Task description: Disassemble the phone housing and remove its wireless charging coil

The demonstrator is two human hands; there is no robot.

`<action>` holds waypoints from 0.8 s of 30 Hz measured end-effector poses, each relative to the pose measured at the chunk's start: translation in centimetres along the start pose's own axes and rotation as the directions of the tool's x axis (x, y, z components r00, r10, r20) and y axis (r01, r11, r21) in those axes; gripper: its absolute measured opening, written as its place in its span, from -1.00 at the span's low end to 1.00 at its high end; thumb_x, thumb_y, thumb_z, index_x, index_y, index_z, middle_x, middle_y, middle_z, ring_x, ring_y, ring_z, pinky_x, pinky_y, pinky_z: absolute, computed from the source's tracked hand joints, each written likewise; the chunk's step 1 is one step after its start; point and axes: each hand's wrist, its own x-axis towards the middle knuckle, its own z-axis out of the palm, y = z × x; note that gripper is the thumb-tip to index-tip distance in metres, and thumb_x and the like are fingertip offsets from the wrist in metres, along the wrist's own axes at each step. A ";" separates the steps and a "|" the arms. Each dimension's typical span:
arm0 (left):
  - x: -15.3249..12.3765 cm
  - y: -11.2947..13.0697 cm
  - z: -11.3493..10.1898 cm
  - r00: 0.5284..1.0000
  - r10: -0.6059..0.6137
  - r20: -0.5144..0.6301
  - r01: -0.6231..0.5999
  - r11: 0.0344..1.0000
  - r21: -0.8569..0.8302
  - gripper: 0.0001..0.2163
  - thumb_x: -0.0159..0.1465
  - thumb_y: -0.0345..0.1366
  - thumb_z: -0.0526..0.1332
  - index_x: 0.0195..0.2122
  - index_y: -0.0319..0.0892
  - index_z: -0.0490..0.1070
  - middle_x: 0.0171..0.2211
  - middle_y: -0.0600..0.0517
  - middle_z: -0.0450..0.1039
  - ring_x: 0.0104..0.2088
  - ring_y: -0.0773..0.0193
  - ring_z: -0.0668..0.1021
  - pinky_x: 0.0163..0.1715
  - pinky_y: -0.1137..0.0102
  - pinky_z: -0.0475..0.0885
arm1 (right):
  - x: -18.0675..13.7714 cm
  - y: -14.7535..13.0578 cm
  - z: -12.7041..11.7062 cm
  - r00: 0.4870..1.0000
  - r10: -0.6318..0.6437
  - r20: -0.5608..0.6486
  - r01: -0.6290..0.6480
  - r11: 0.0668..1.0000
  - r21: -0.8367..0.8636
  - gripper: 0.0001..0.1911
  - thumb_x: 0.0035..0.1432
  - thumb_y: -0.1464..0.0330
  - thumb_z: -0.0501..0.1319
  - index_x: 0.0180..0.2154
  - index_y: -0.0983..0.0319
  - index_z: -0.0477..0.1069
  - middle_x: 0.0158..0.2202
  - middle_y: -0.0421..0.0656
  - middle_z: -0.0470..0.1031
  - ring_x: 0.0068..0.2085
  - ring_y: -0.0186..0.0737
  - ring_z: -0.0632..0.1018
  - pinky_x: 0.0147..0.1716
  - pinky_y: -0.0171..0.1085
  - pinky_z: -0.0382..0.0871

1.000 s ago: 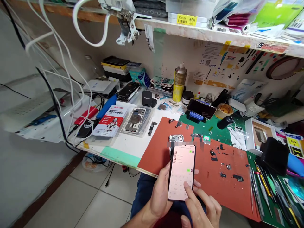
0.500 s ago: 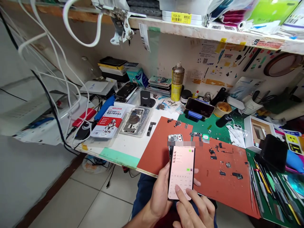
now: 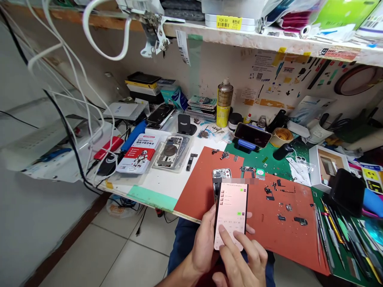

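Note:
My left hand (image 3: 202, 244) is wrapped round a smartphone (image 3: 232, 207), whose lit screen shows a chat with an on-screen keyboard below it. Over that keyboard are the spread fingertips of my right hand (image 3: 243, 259); it holds nothing, and whether a fingertip presses the glass I cannot tell. Just behind the smartphone, an opened phone body (image 3: 222, 174) lies on the orange-red mat (image 3: 197, 191), partly hidden. Small phone parts (image 3: 269, 191) are scattered on the mat to the right.
Tweezers and screwdrivers (image 3: 332, 235) line the right side. A phone on a blue stand (image 3: 253, 135) is near a yellow spray can (image 3: 224, 103). On the left are a battery box (image 3: 138, 153) and a phone housing (image 3: 170, 151). Overhead runs a shelf (image 3: 191, 30); white cables (image 3: 86, 91) hang left.
The view has shifted slightly, so the bench appears a little further right. My right fingers have shifted a little over the keyboard. A row of characters has changed above the keys.

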 end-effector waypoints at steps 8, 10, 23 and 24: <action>0.0 0.0 -0.1 0.998 0.051 -0.035 -0.051 0.998 0.021 -0.42 0.46 0.07 0.07 0.28 -0.26 0.47 0.01 -0.29 0.67 -0.07 -0.18 0.70 -0.03 0.07 0.53 | -1.3 0.4 -0.5 0.999 0.000 -0.048 -0.001 0.999 -0.032 -0.52 0.54 0.19 -0.06 -0.24 0.12 0.59 -0.17 -0.15 0.73 -0.11 -0.14 0.63 -0.08 -0.13 0.33; 0.1 0.0 -0.2 0.997 0.059 -0.040 -0.058 0.998 0.030 -0.43 0.47 0.07 0.06 0.27 -0.26 0.47 0.01 -0.29 0.67 -0.08 -0.17 0.70 -0.03 0.07 0.54 | -1.5 0.5 -0.5 1.000 -0.021 -0.017 0.021 0.999 -0.026 -0.53 0.54 0.19 -0.06 -0.25 0.12 0.59 -0.16 -0.17 0.73 -0.11 -0.13 0.64 -0.09 -0.14 0.32; 0.4 -0.3 -0.3 0.998 0.050 -0.029 -0.049 0.998 0.025 -0.42 0.51 0.05 -0.03 0.27 -0.28 0.47 0.06 -0.31 0.64 -0.06 -0.17 0.69 -0.01 0.04 0.54 | -2.0 0.2 -0.3 1.000 0.024 -0.008 -0.024 0.999 -0.037 -0.55 0.53 0.22 -0.04 -0.21 0.15 0.60 -0.16 -0.14 0.73 -0.07 -0.10 0.65 -0.10 -0.13 0.30; 0.4 -0.3 -0.3 0.998 0.056 -0.027 -0.056 0.998 0.027 -0.43 0.51 0.05 -0.03 0.26 -0.28 0.47 0.07 -0.32 0.63 -0.07 -0.17 0.70 -0.01 0.04 0.54 | -2.0 0.1 -0.4 0.998 0.054 -0.020 -0.055 0.997 -0.053 -0.56 0.52 0.24 -0.03 -0.20 0.16 0.60 -0.16 -0.13 0.73 -0.08 -0.10 0.64 -0.10 -0.13 0.29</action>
